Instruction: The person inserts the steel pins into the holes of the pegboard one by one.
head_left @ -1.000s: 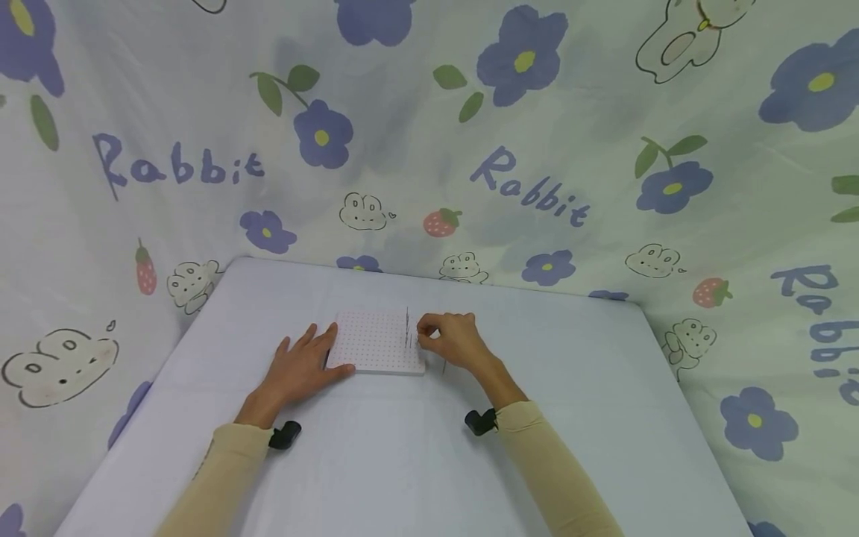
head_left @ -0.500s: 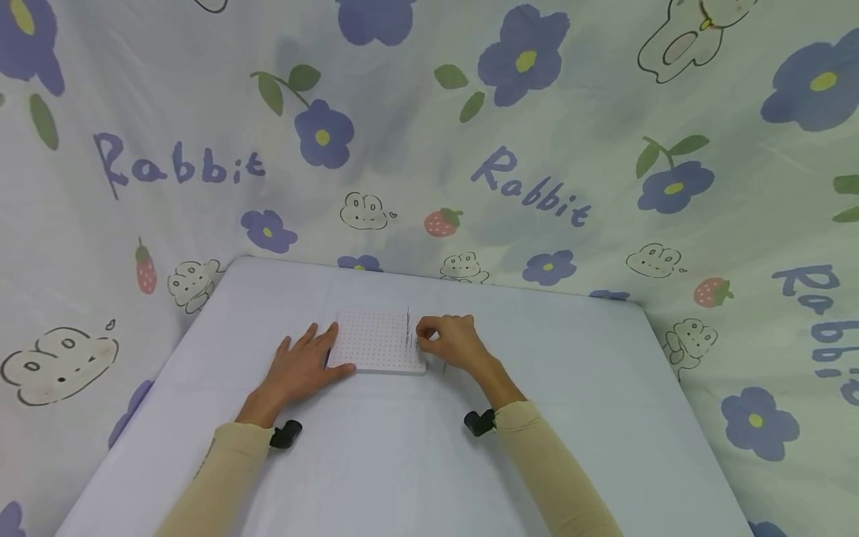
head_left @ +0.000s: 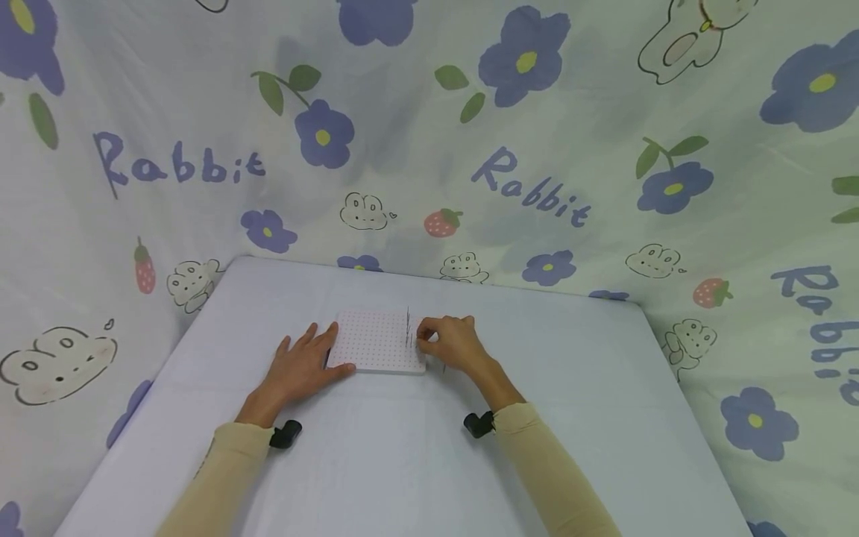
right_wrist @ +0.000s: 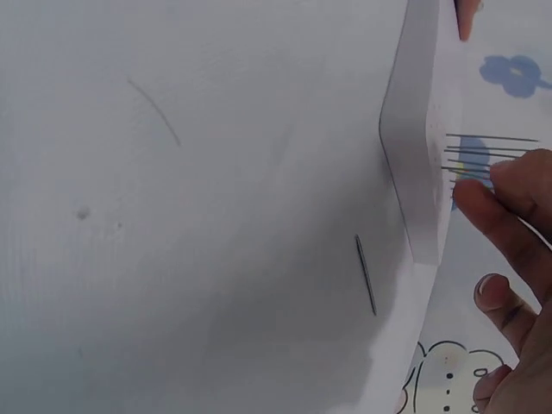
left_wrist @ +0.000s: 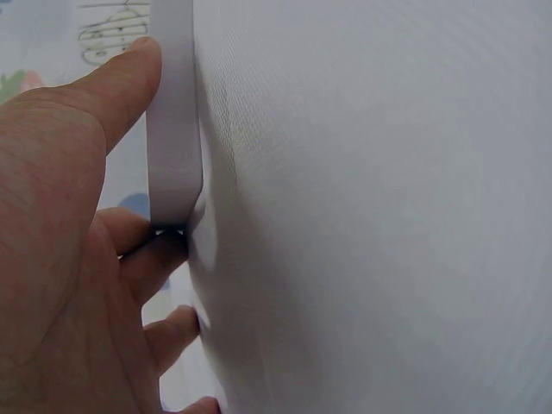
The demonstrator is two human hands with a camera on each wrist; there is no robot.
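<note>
A white board with a grid of small holes lies on the table. Several thin metal pins stand upright in a row near its right edge. My left hand rests with spread fingers against the board's left side, thumb on the front edge. My right hand is at the right end of the row, thumb and index finger pinched together. In the right wrist view those fingertips pinch a thin metal pin, mostly hidden by them, among the standing pins.
One loose metal pin lies on the white table, just right of the board and under the right hand. A patterned cloth hangs behind the table and at both sides.
The right hand shifts very slightly at the board's right edge, its fingers staying pinched. The left hand and the board stay where they were.
</note>
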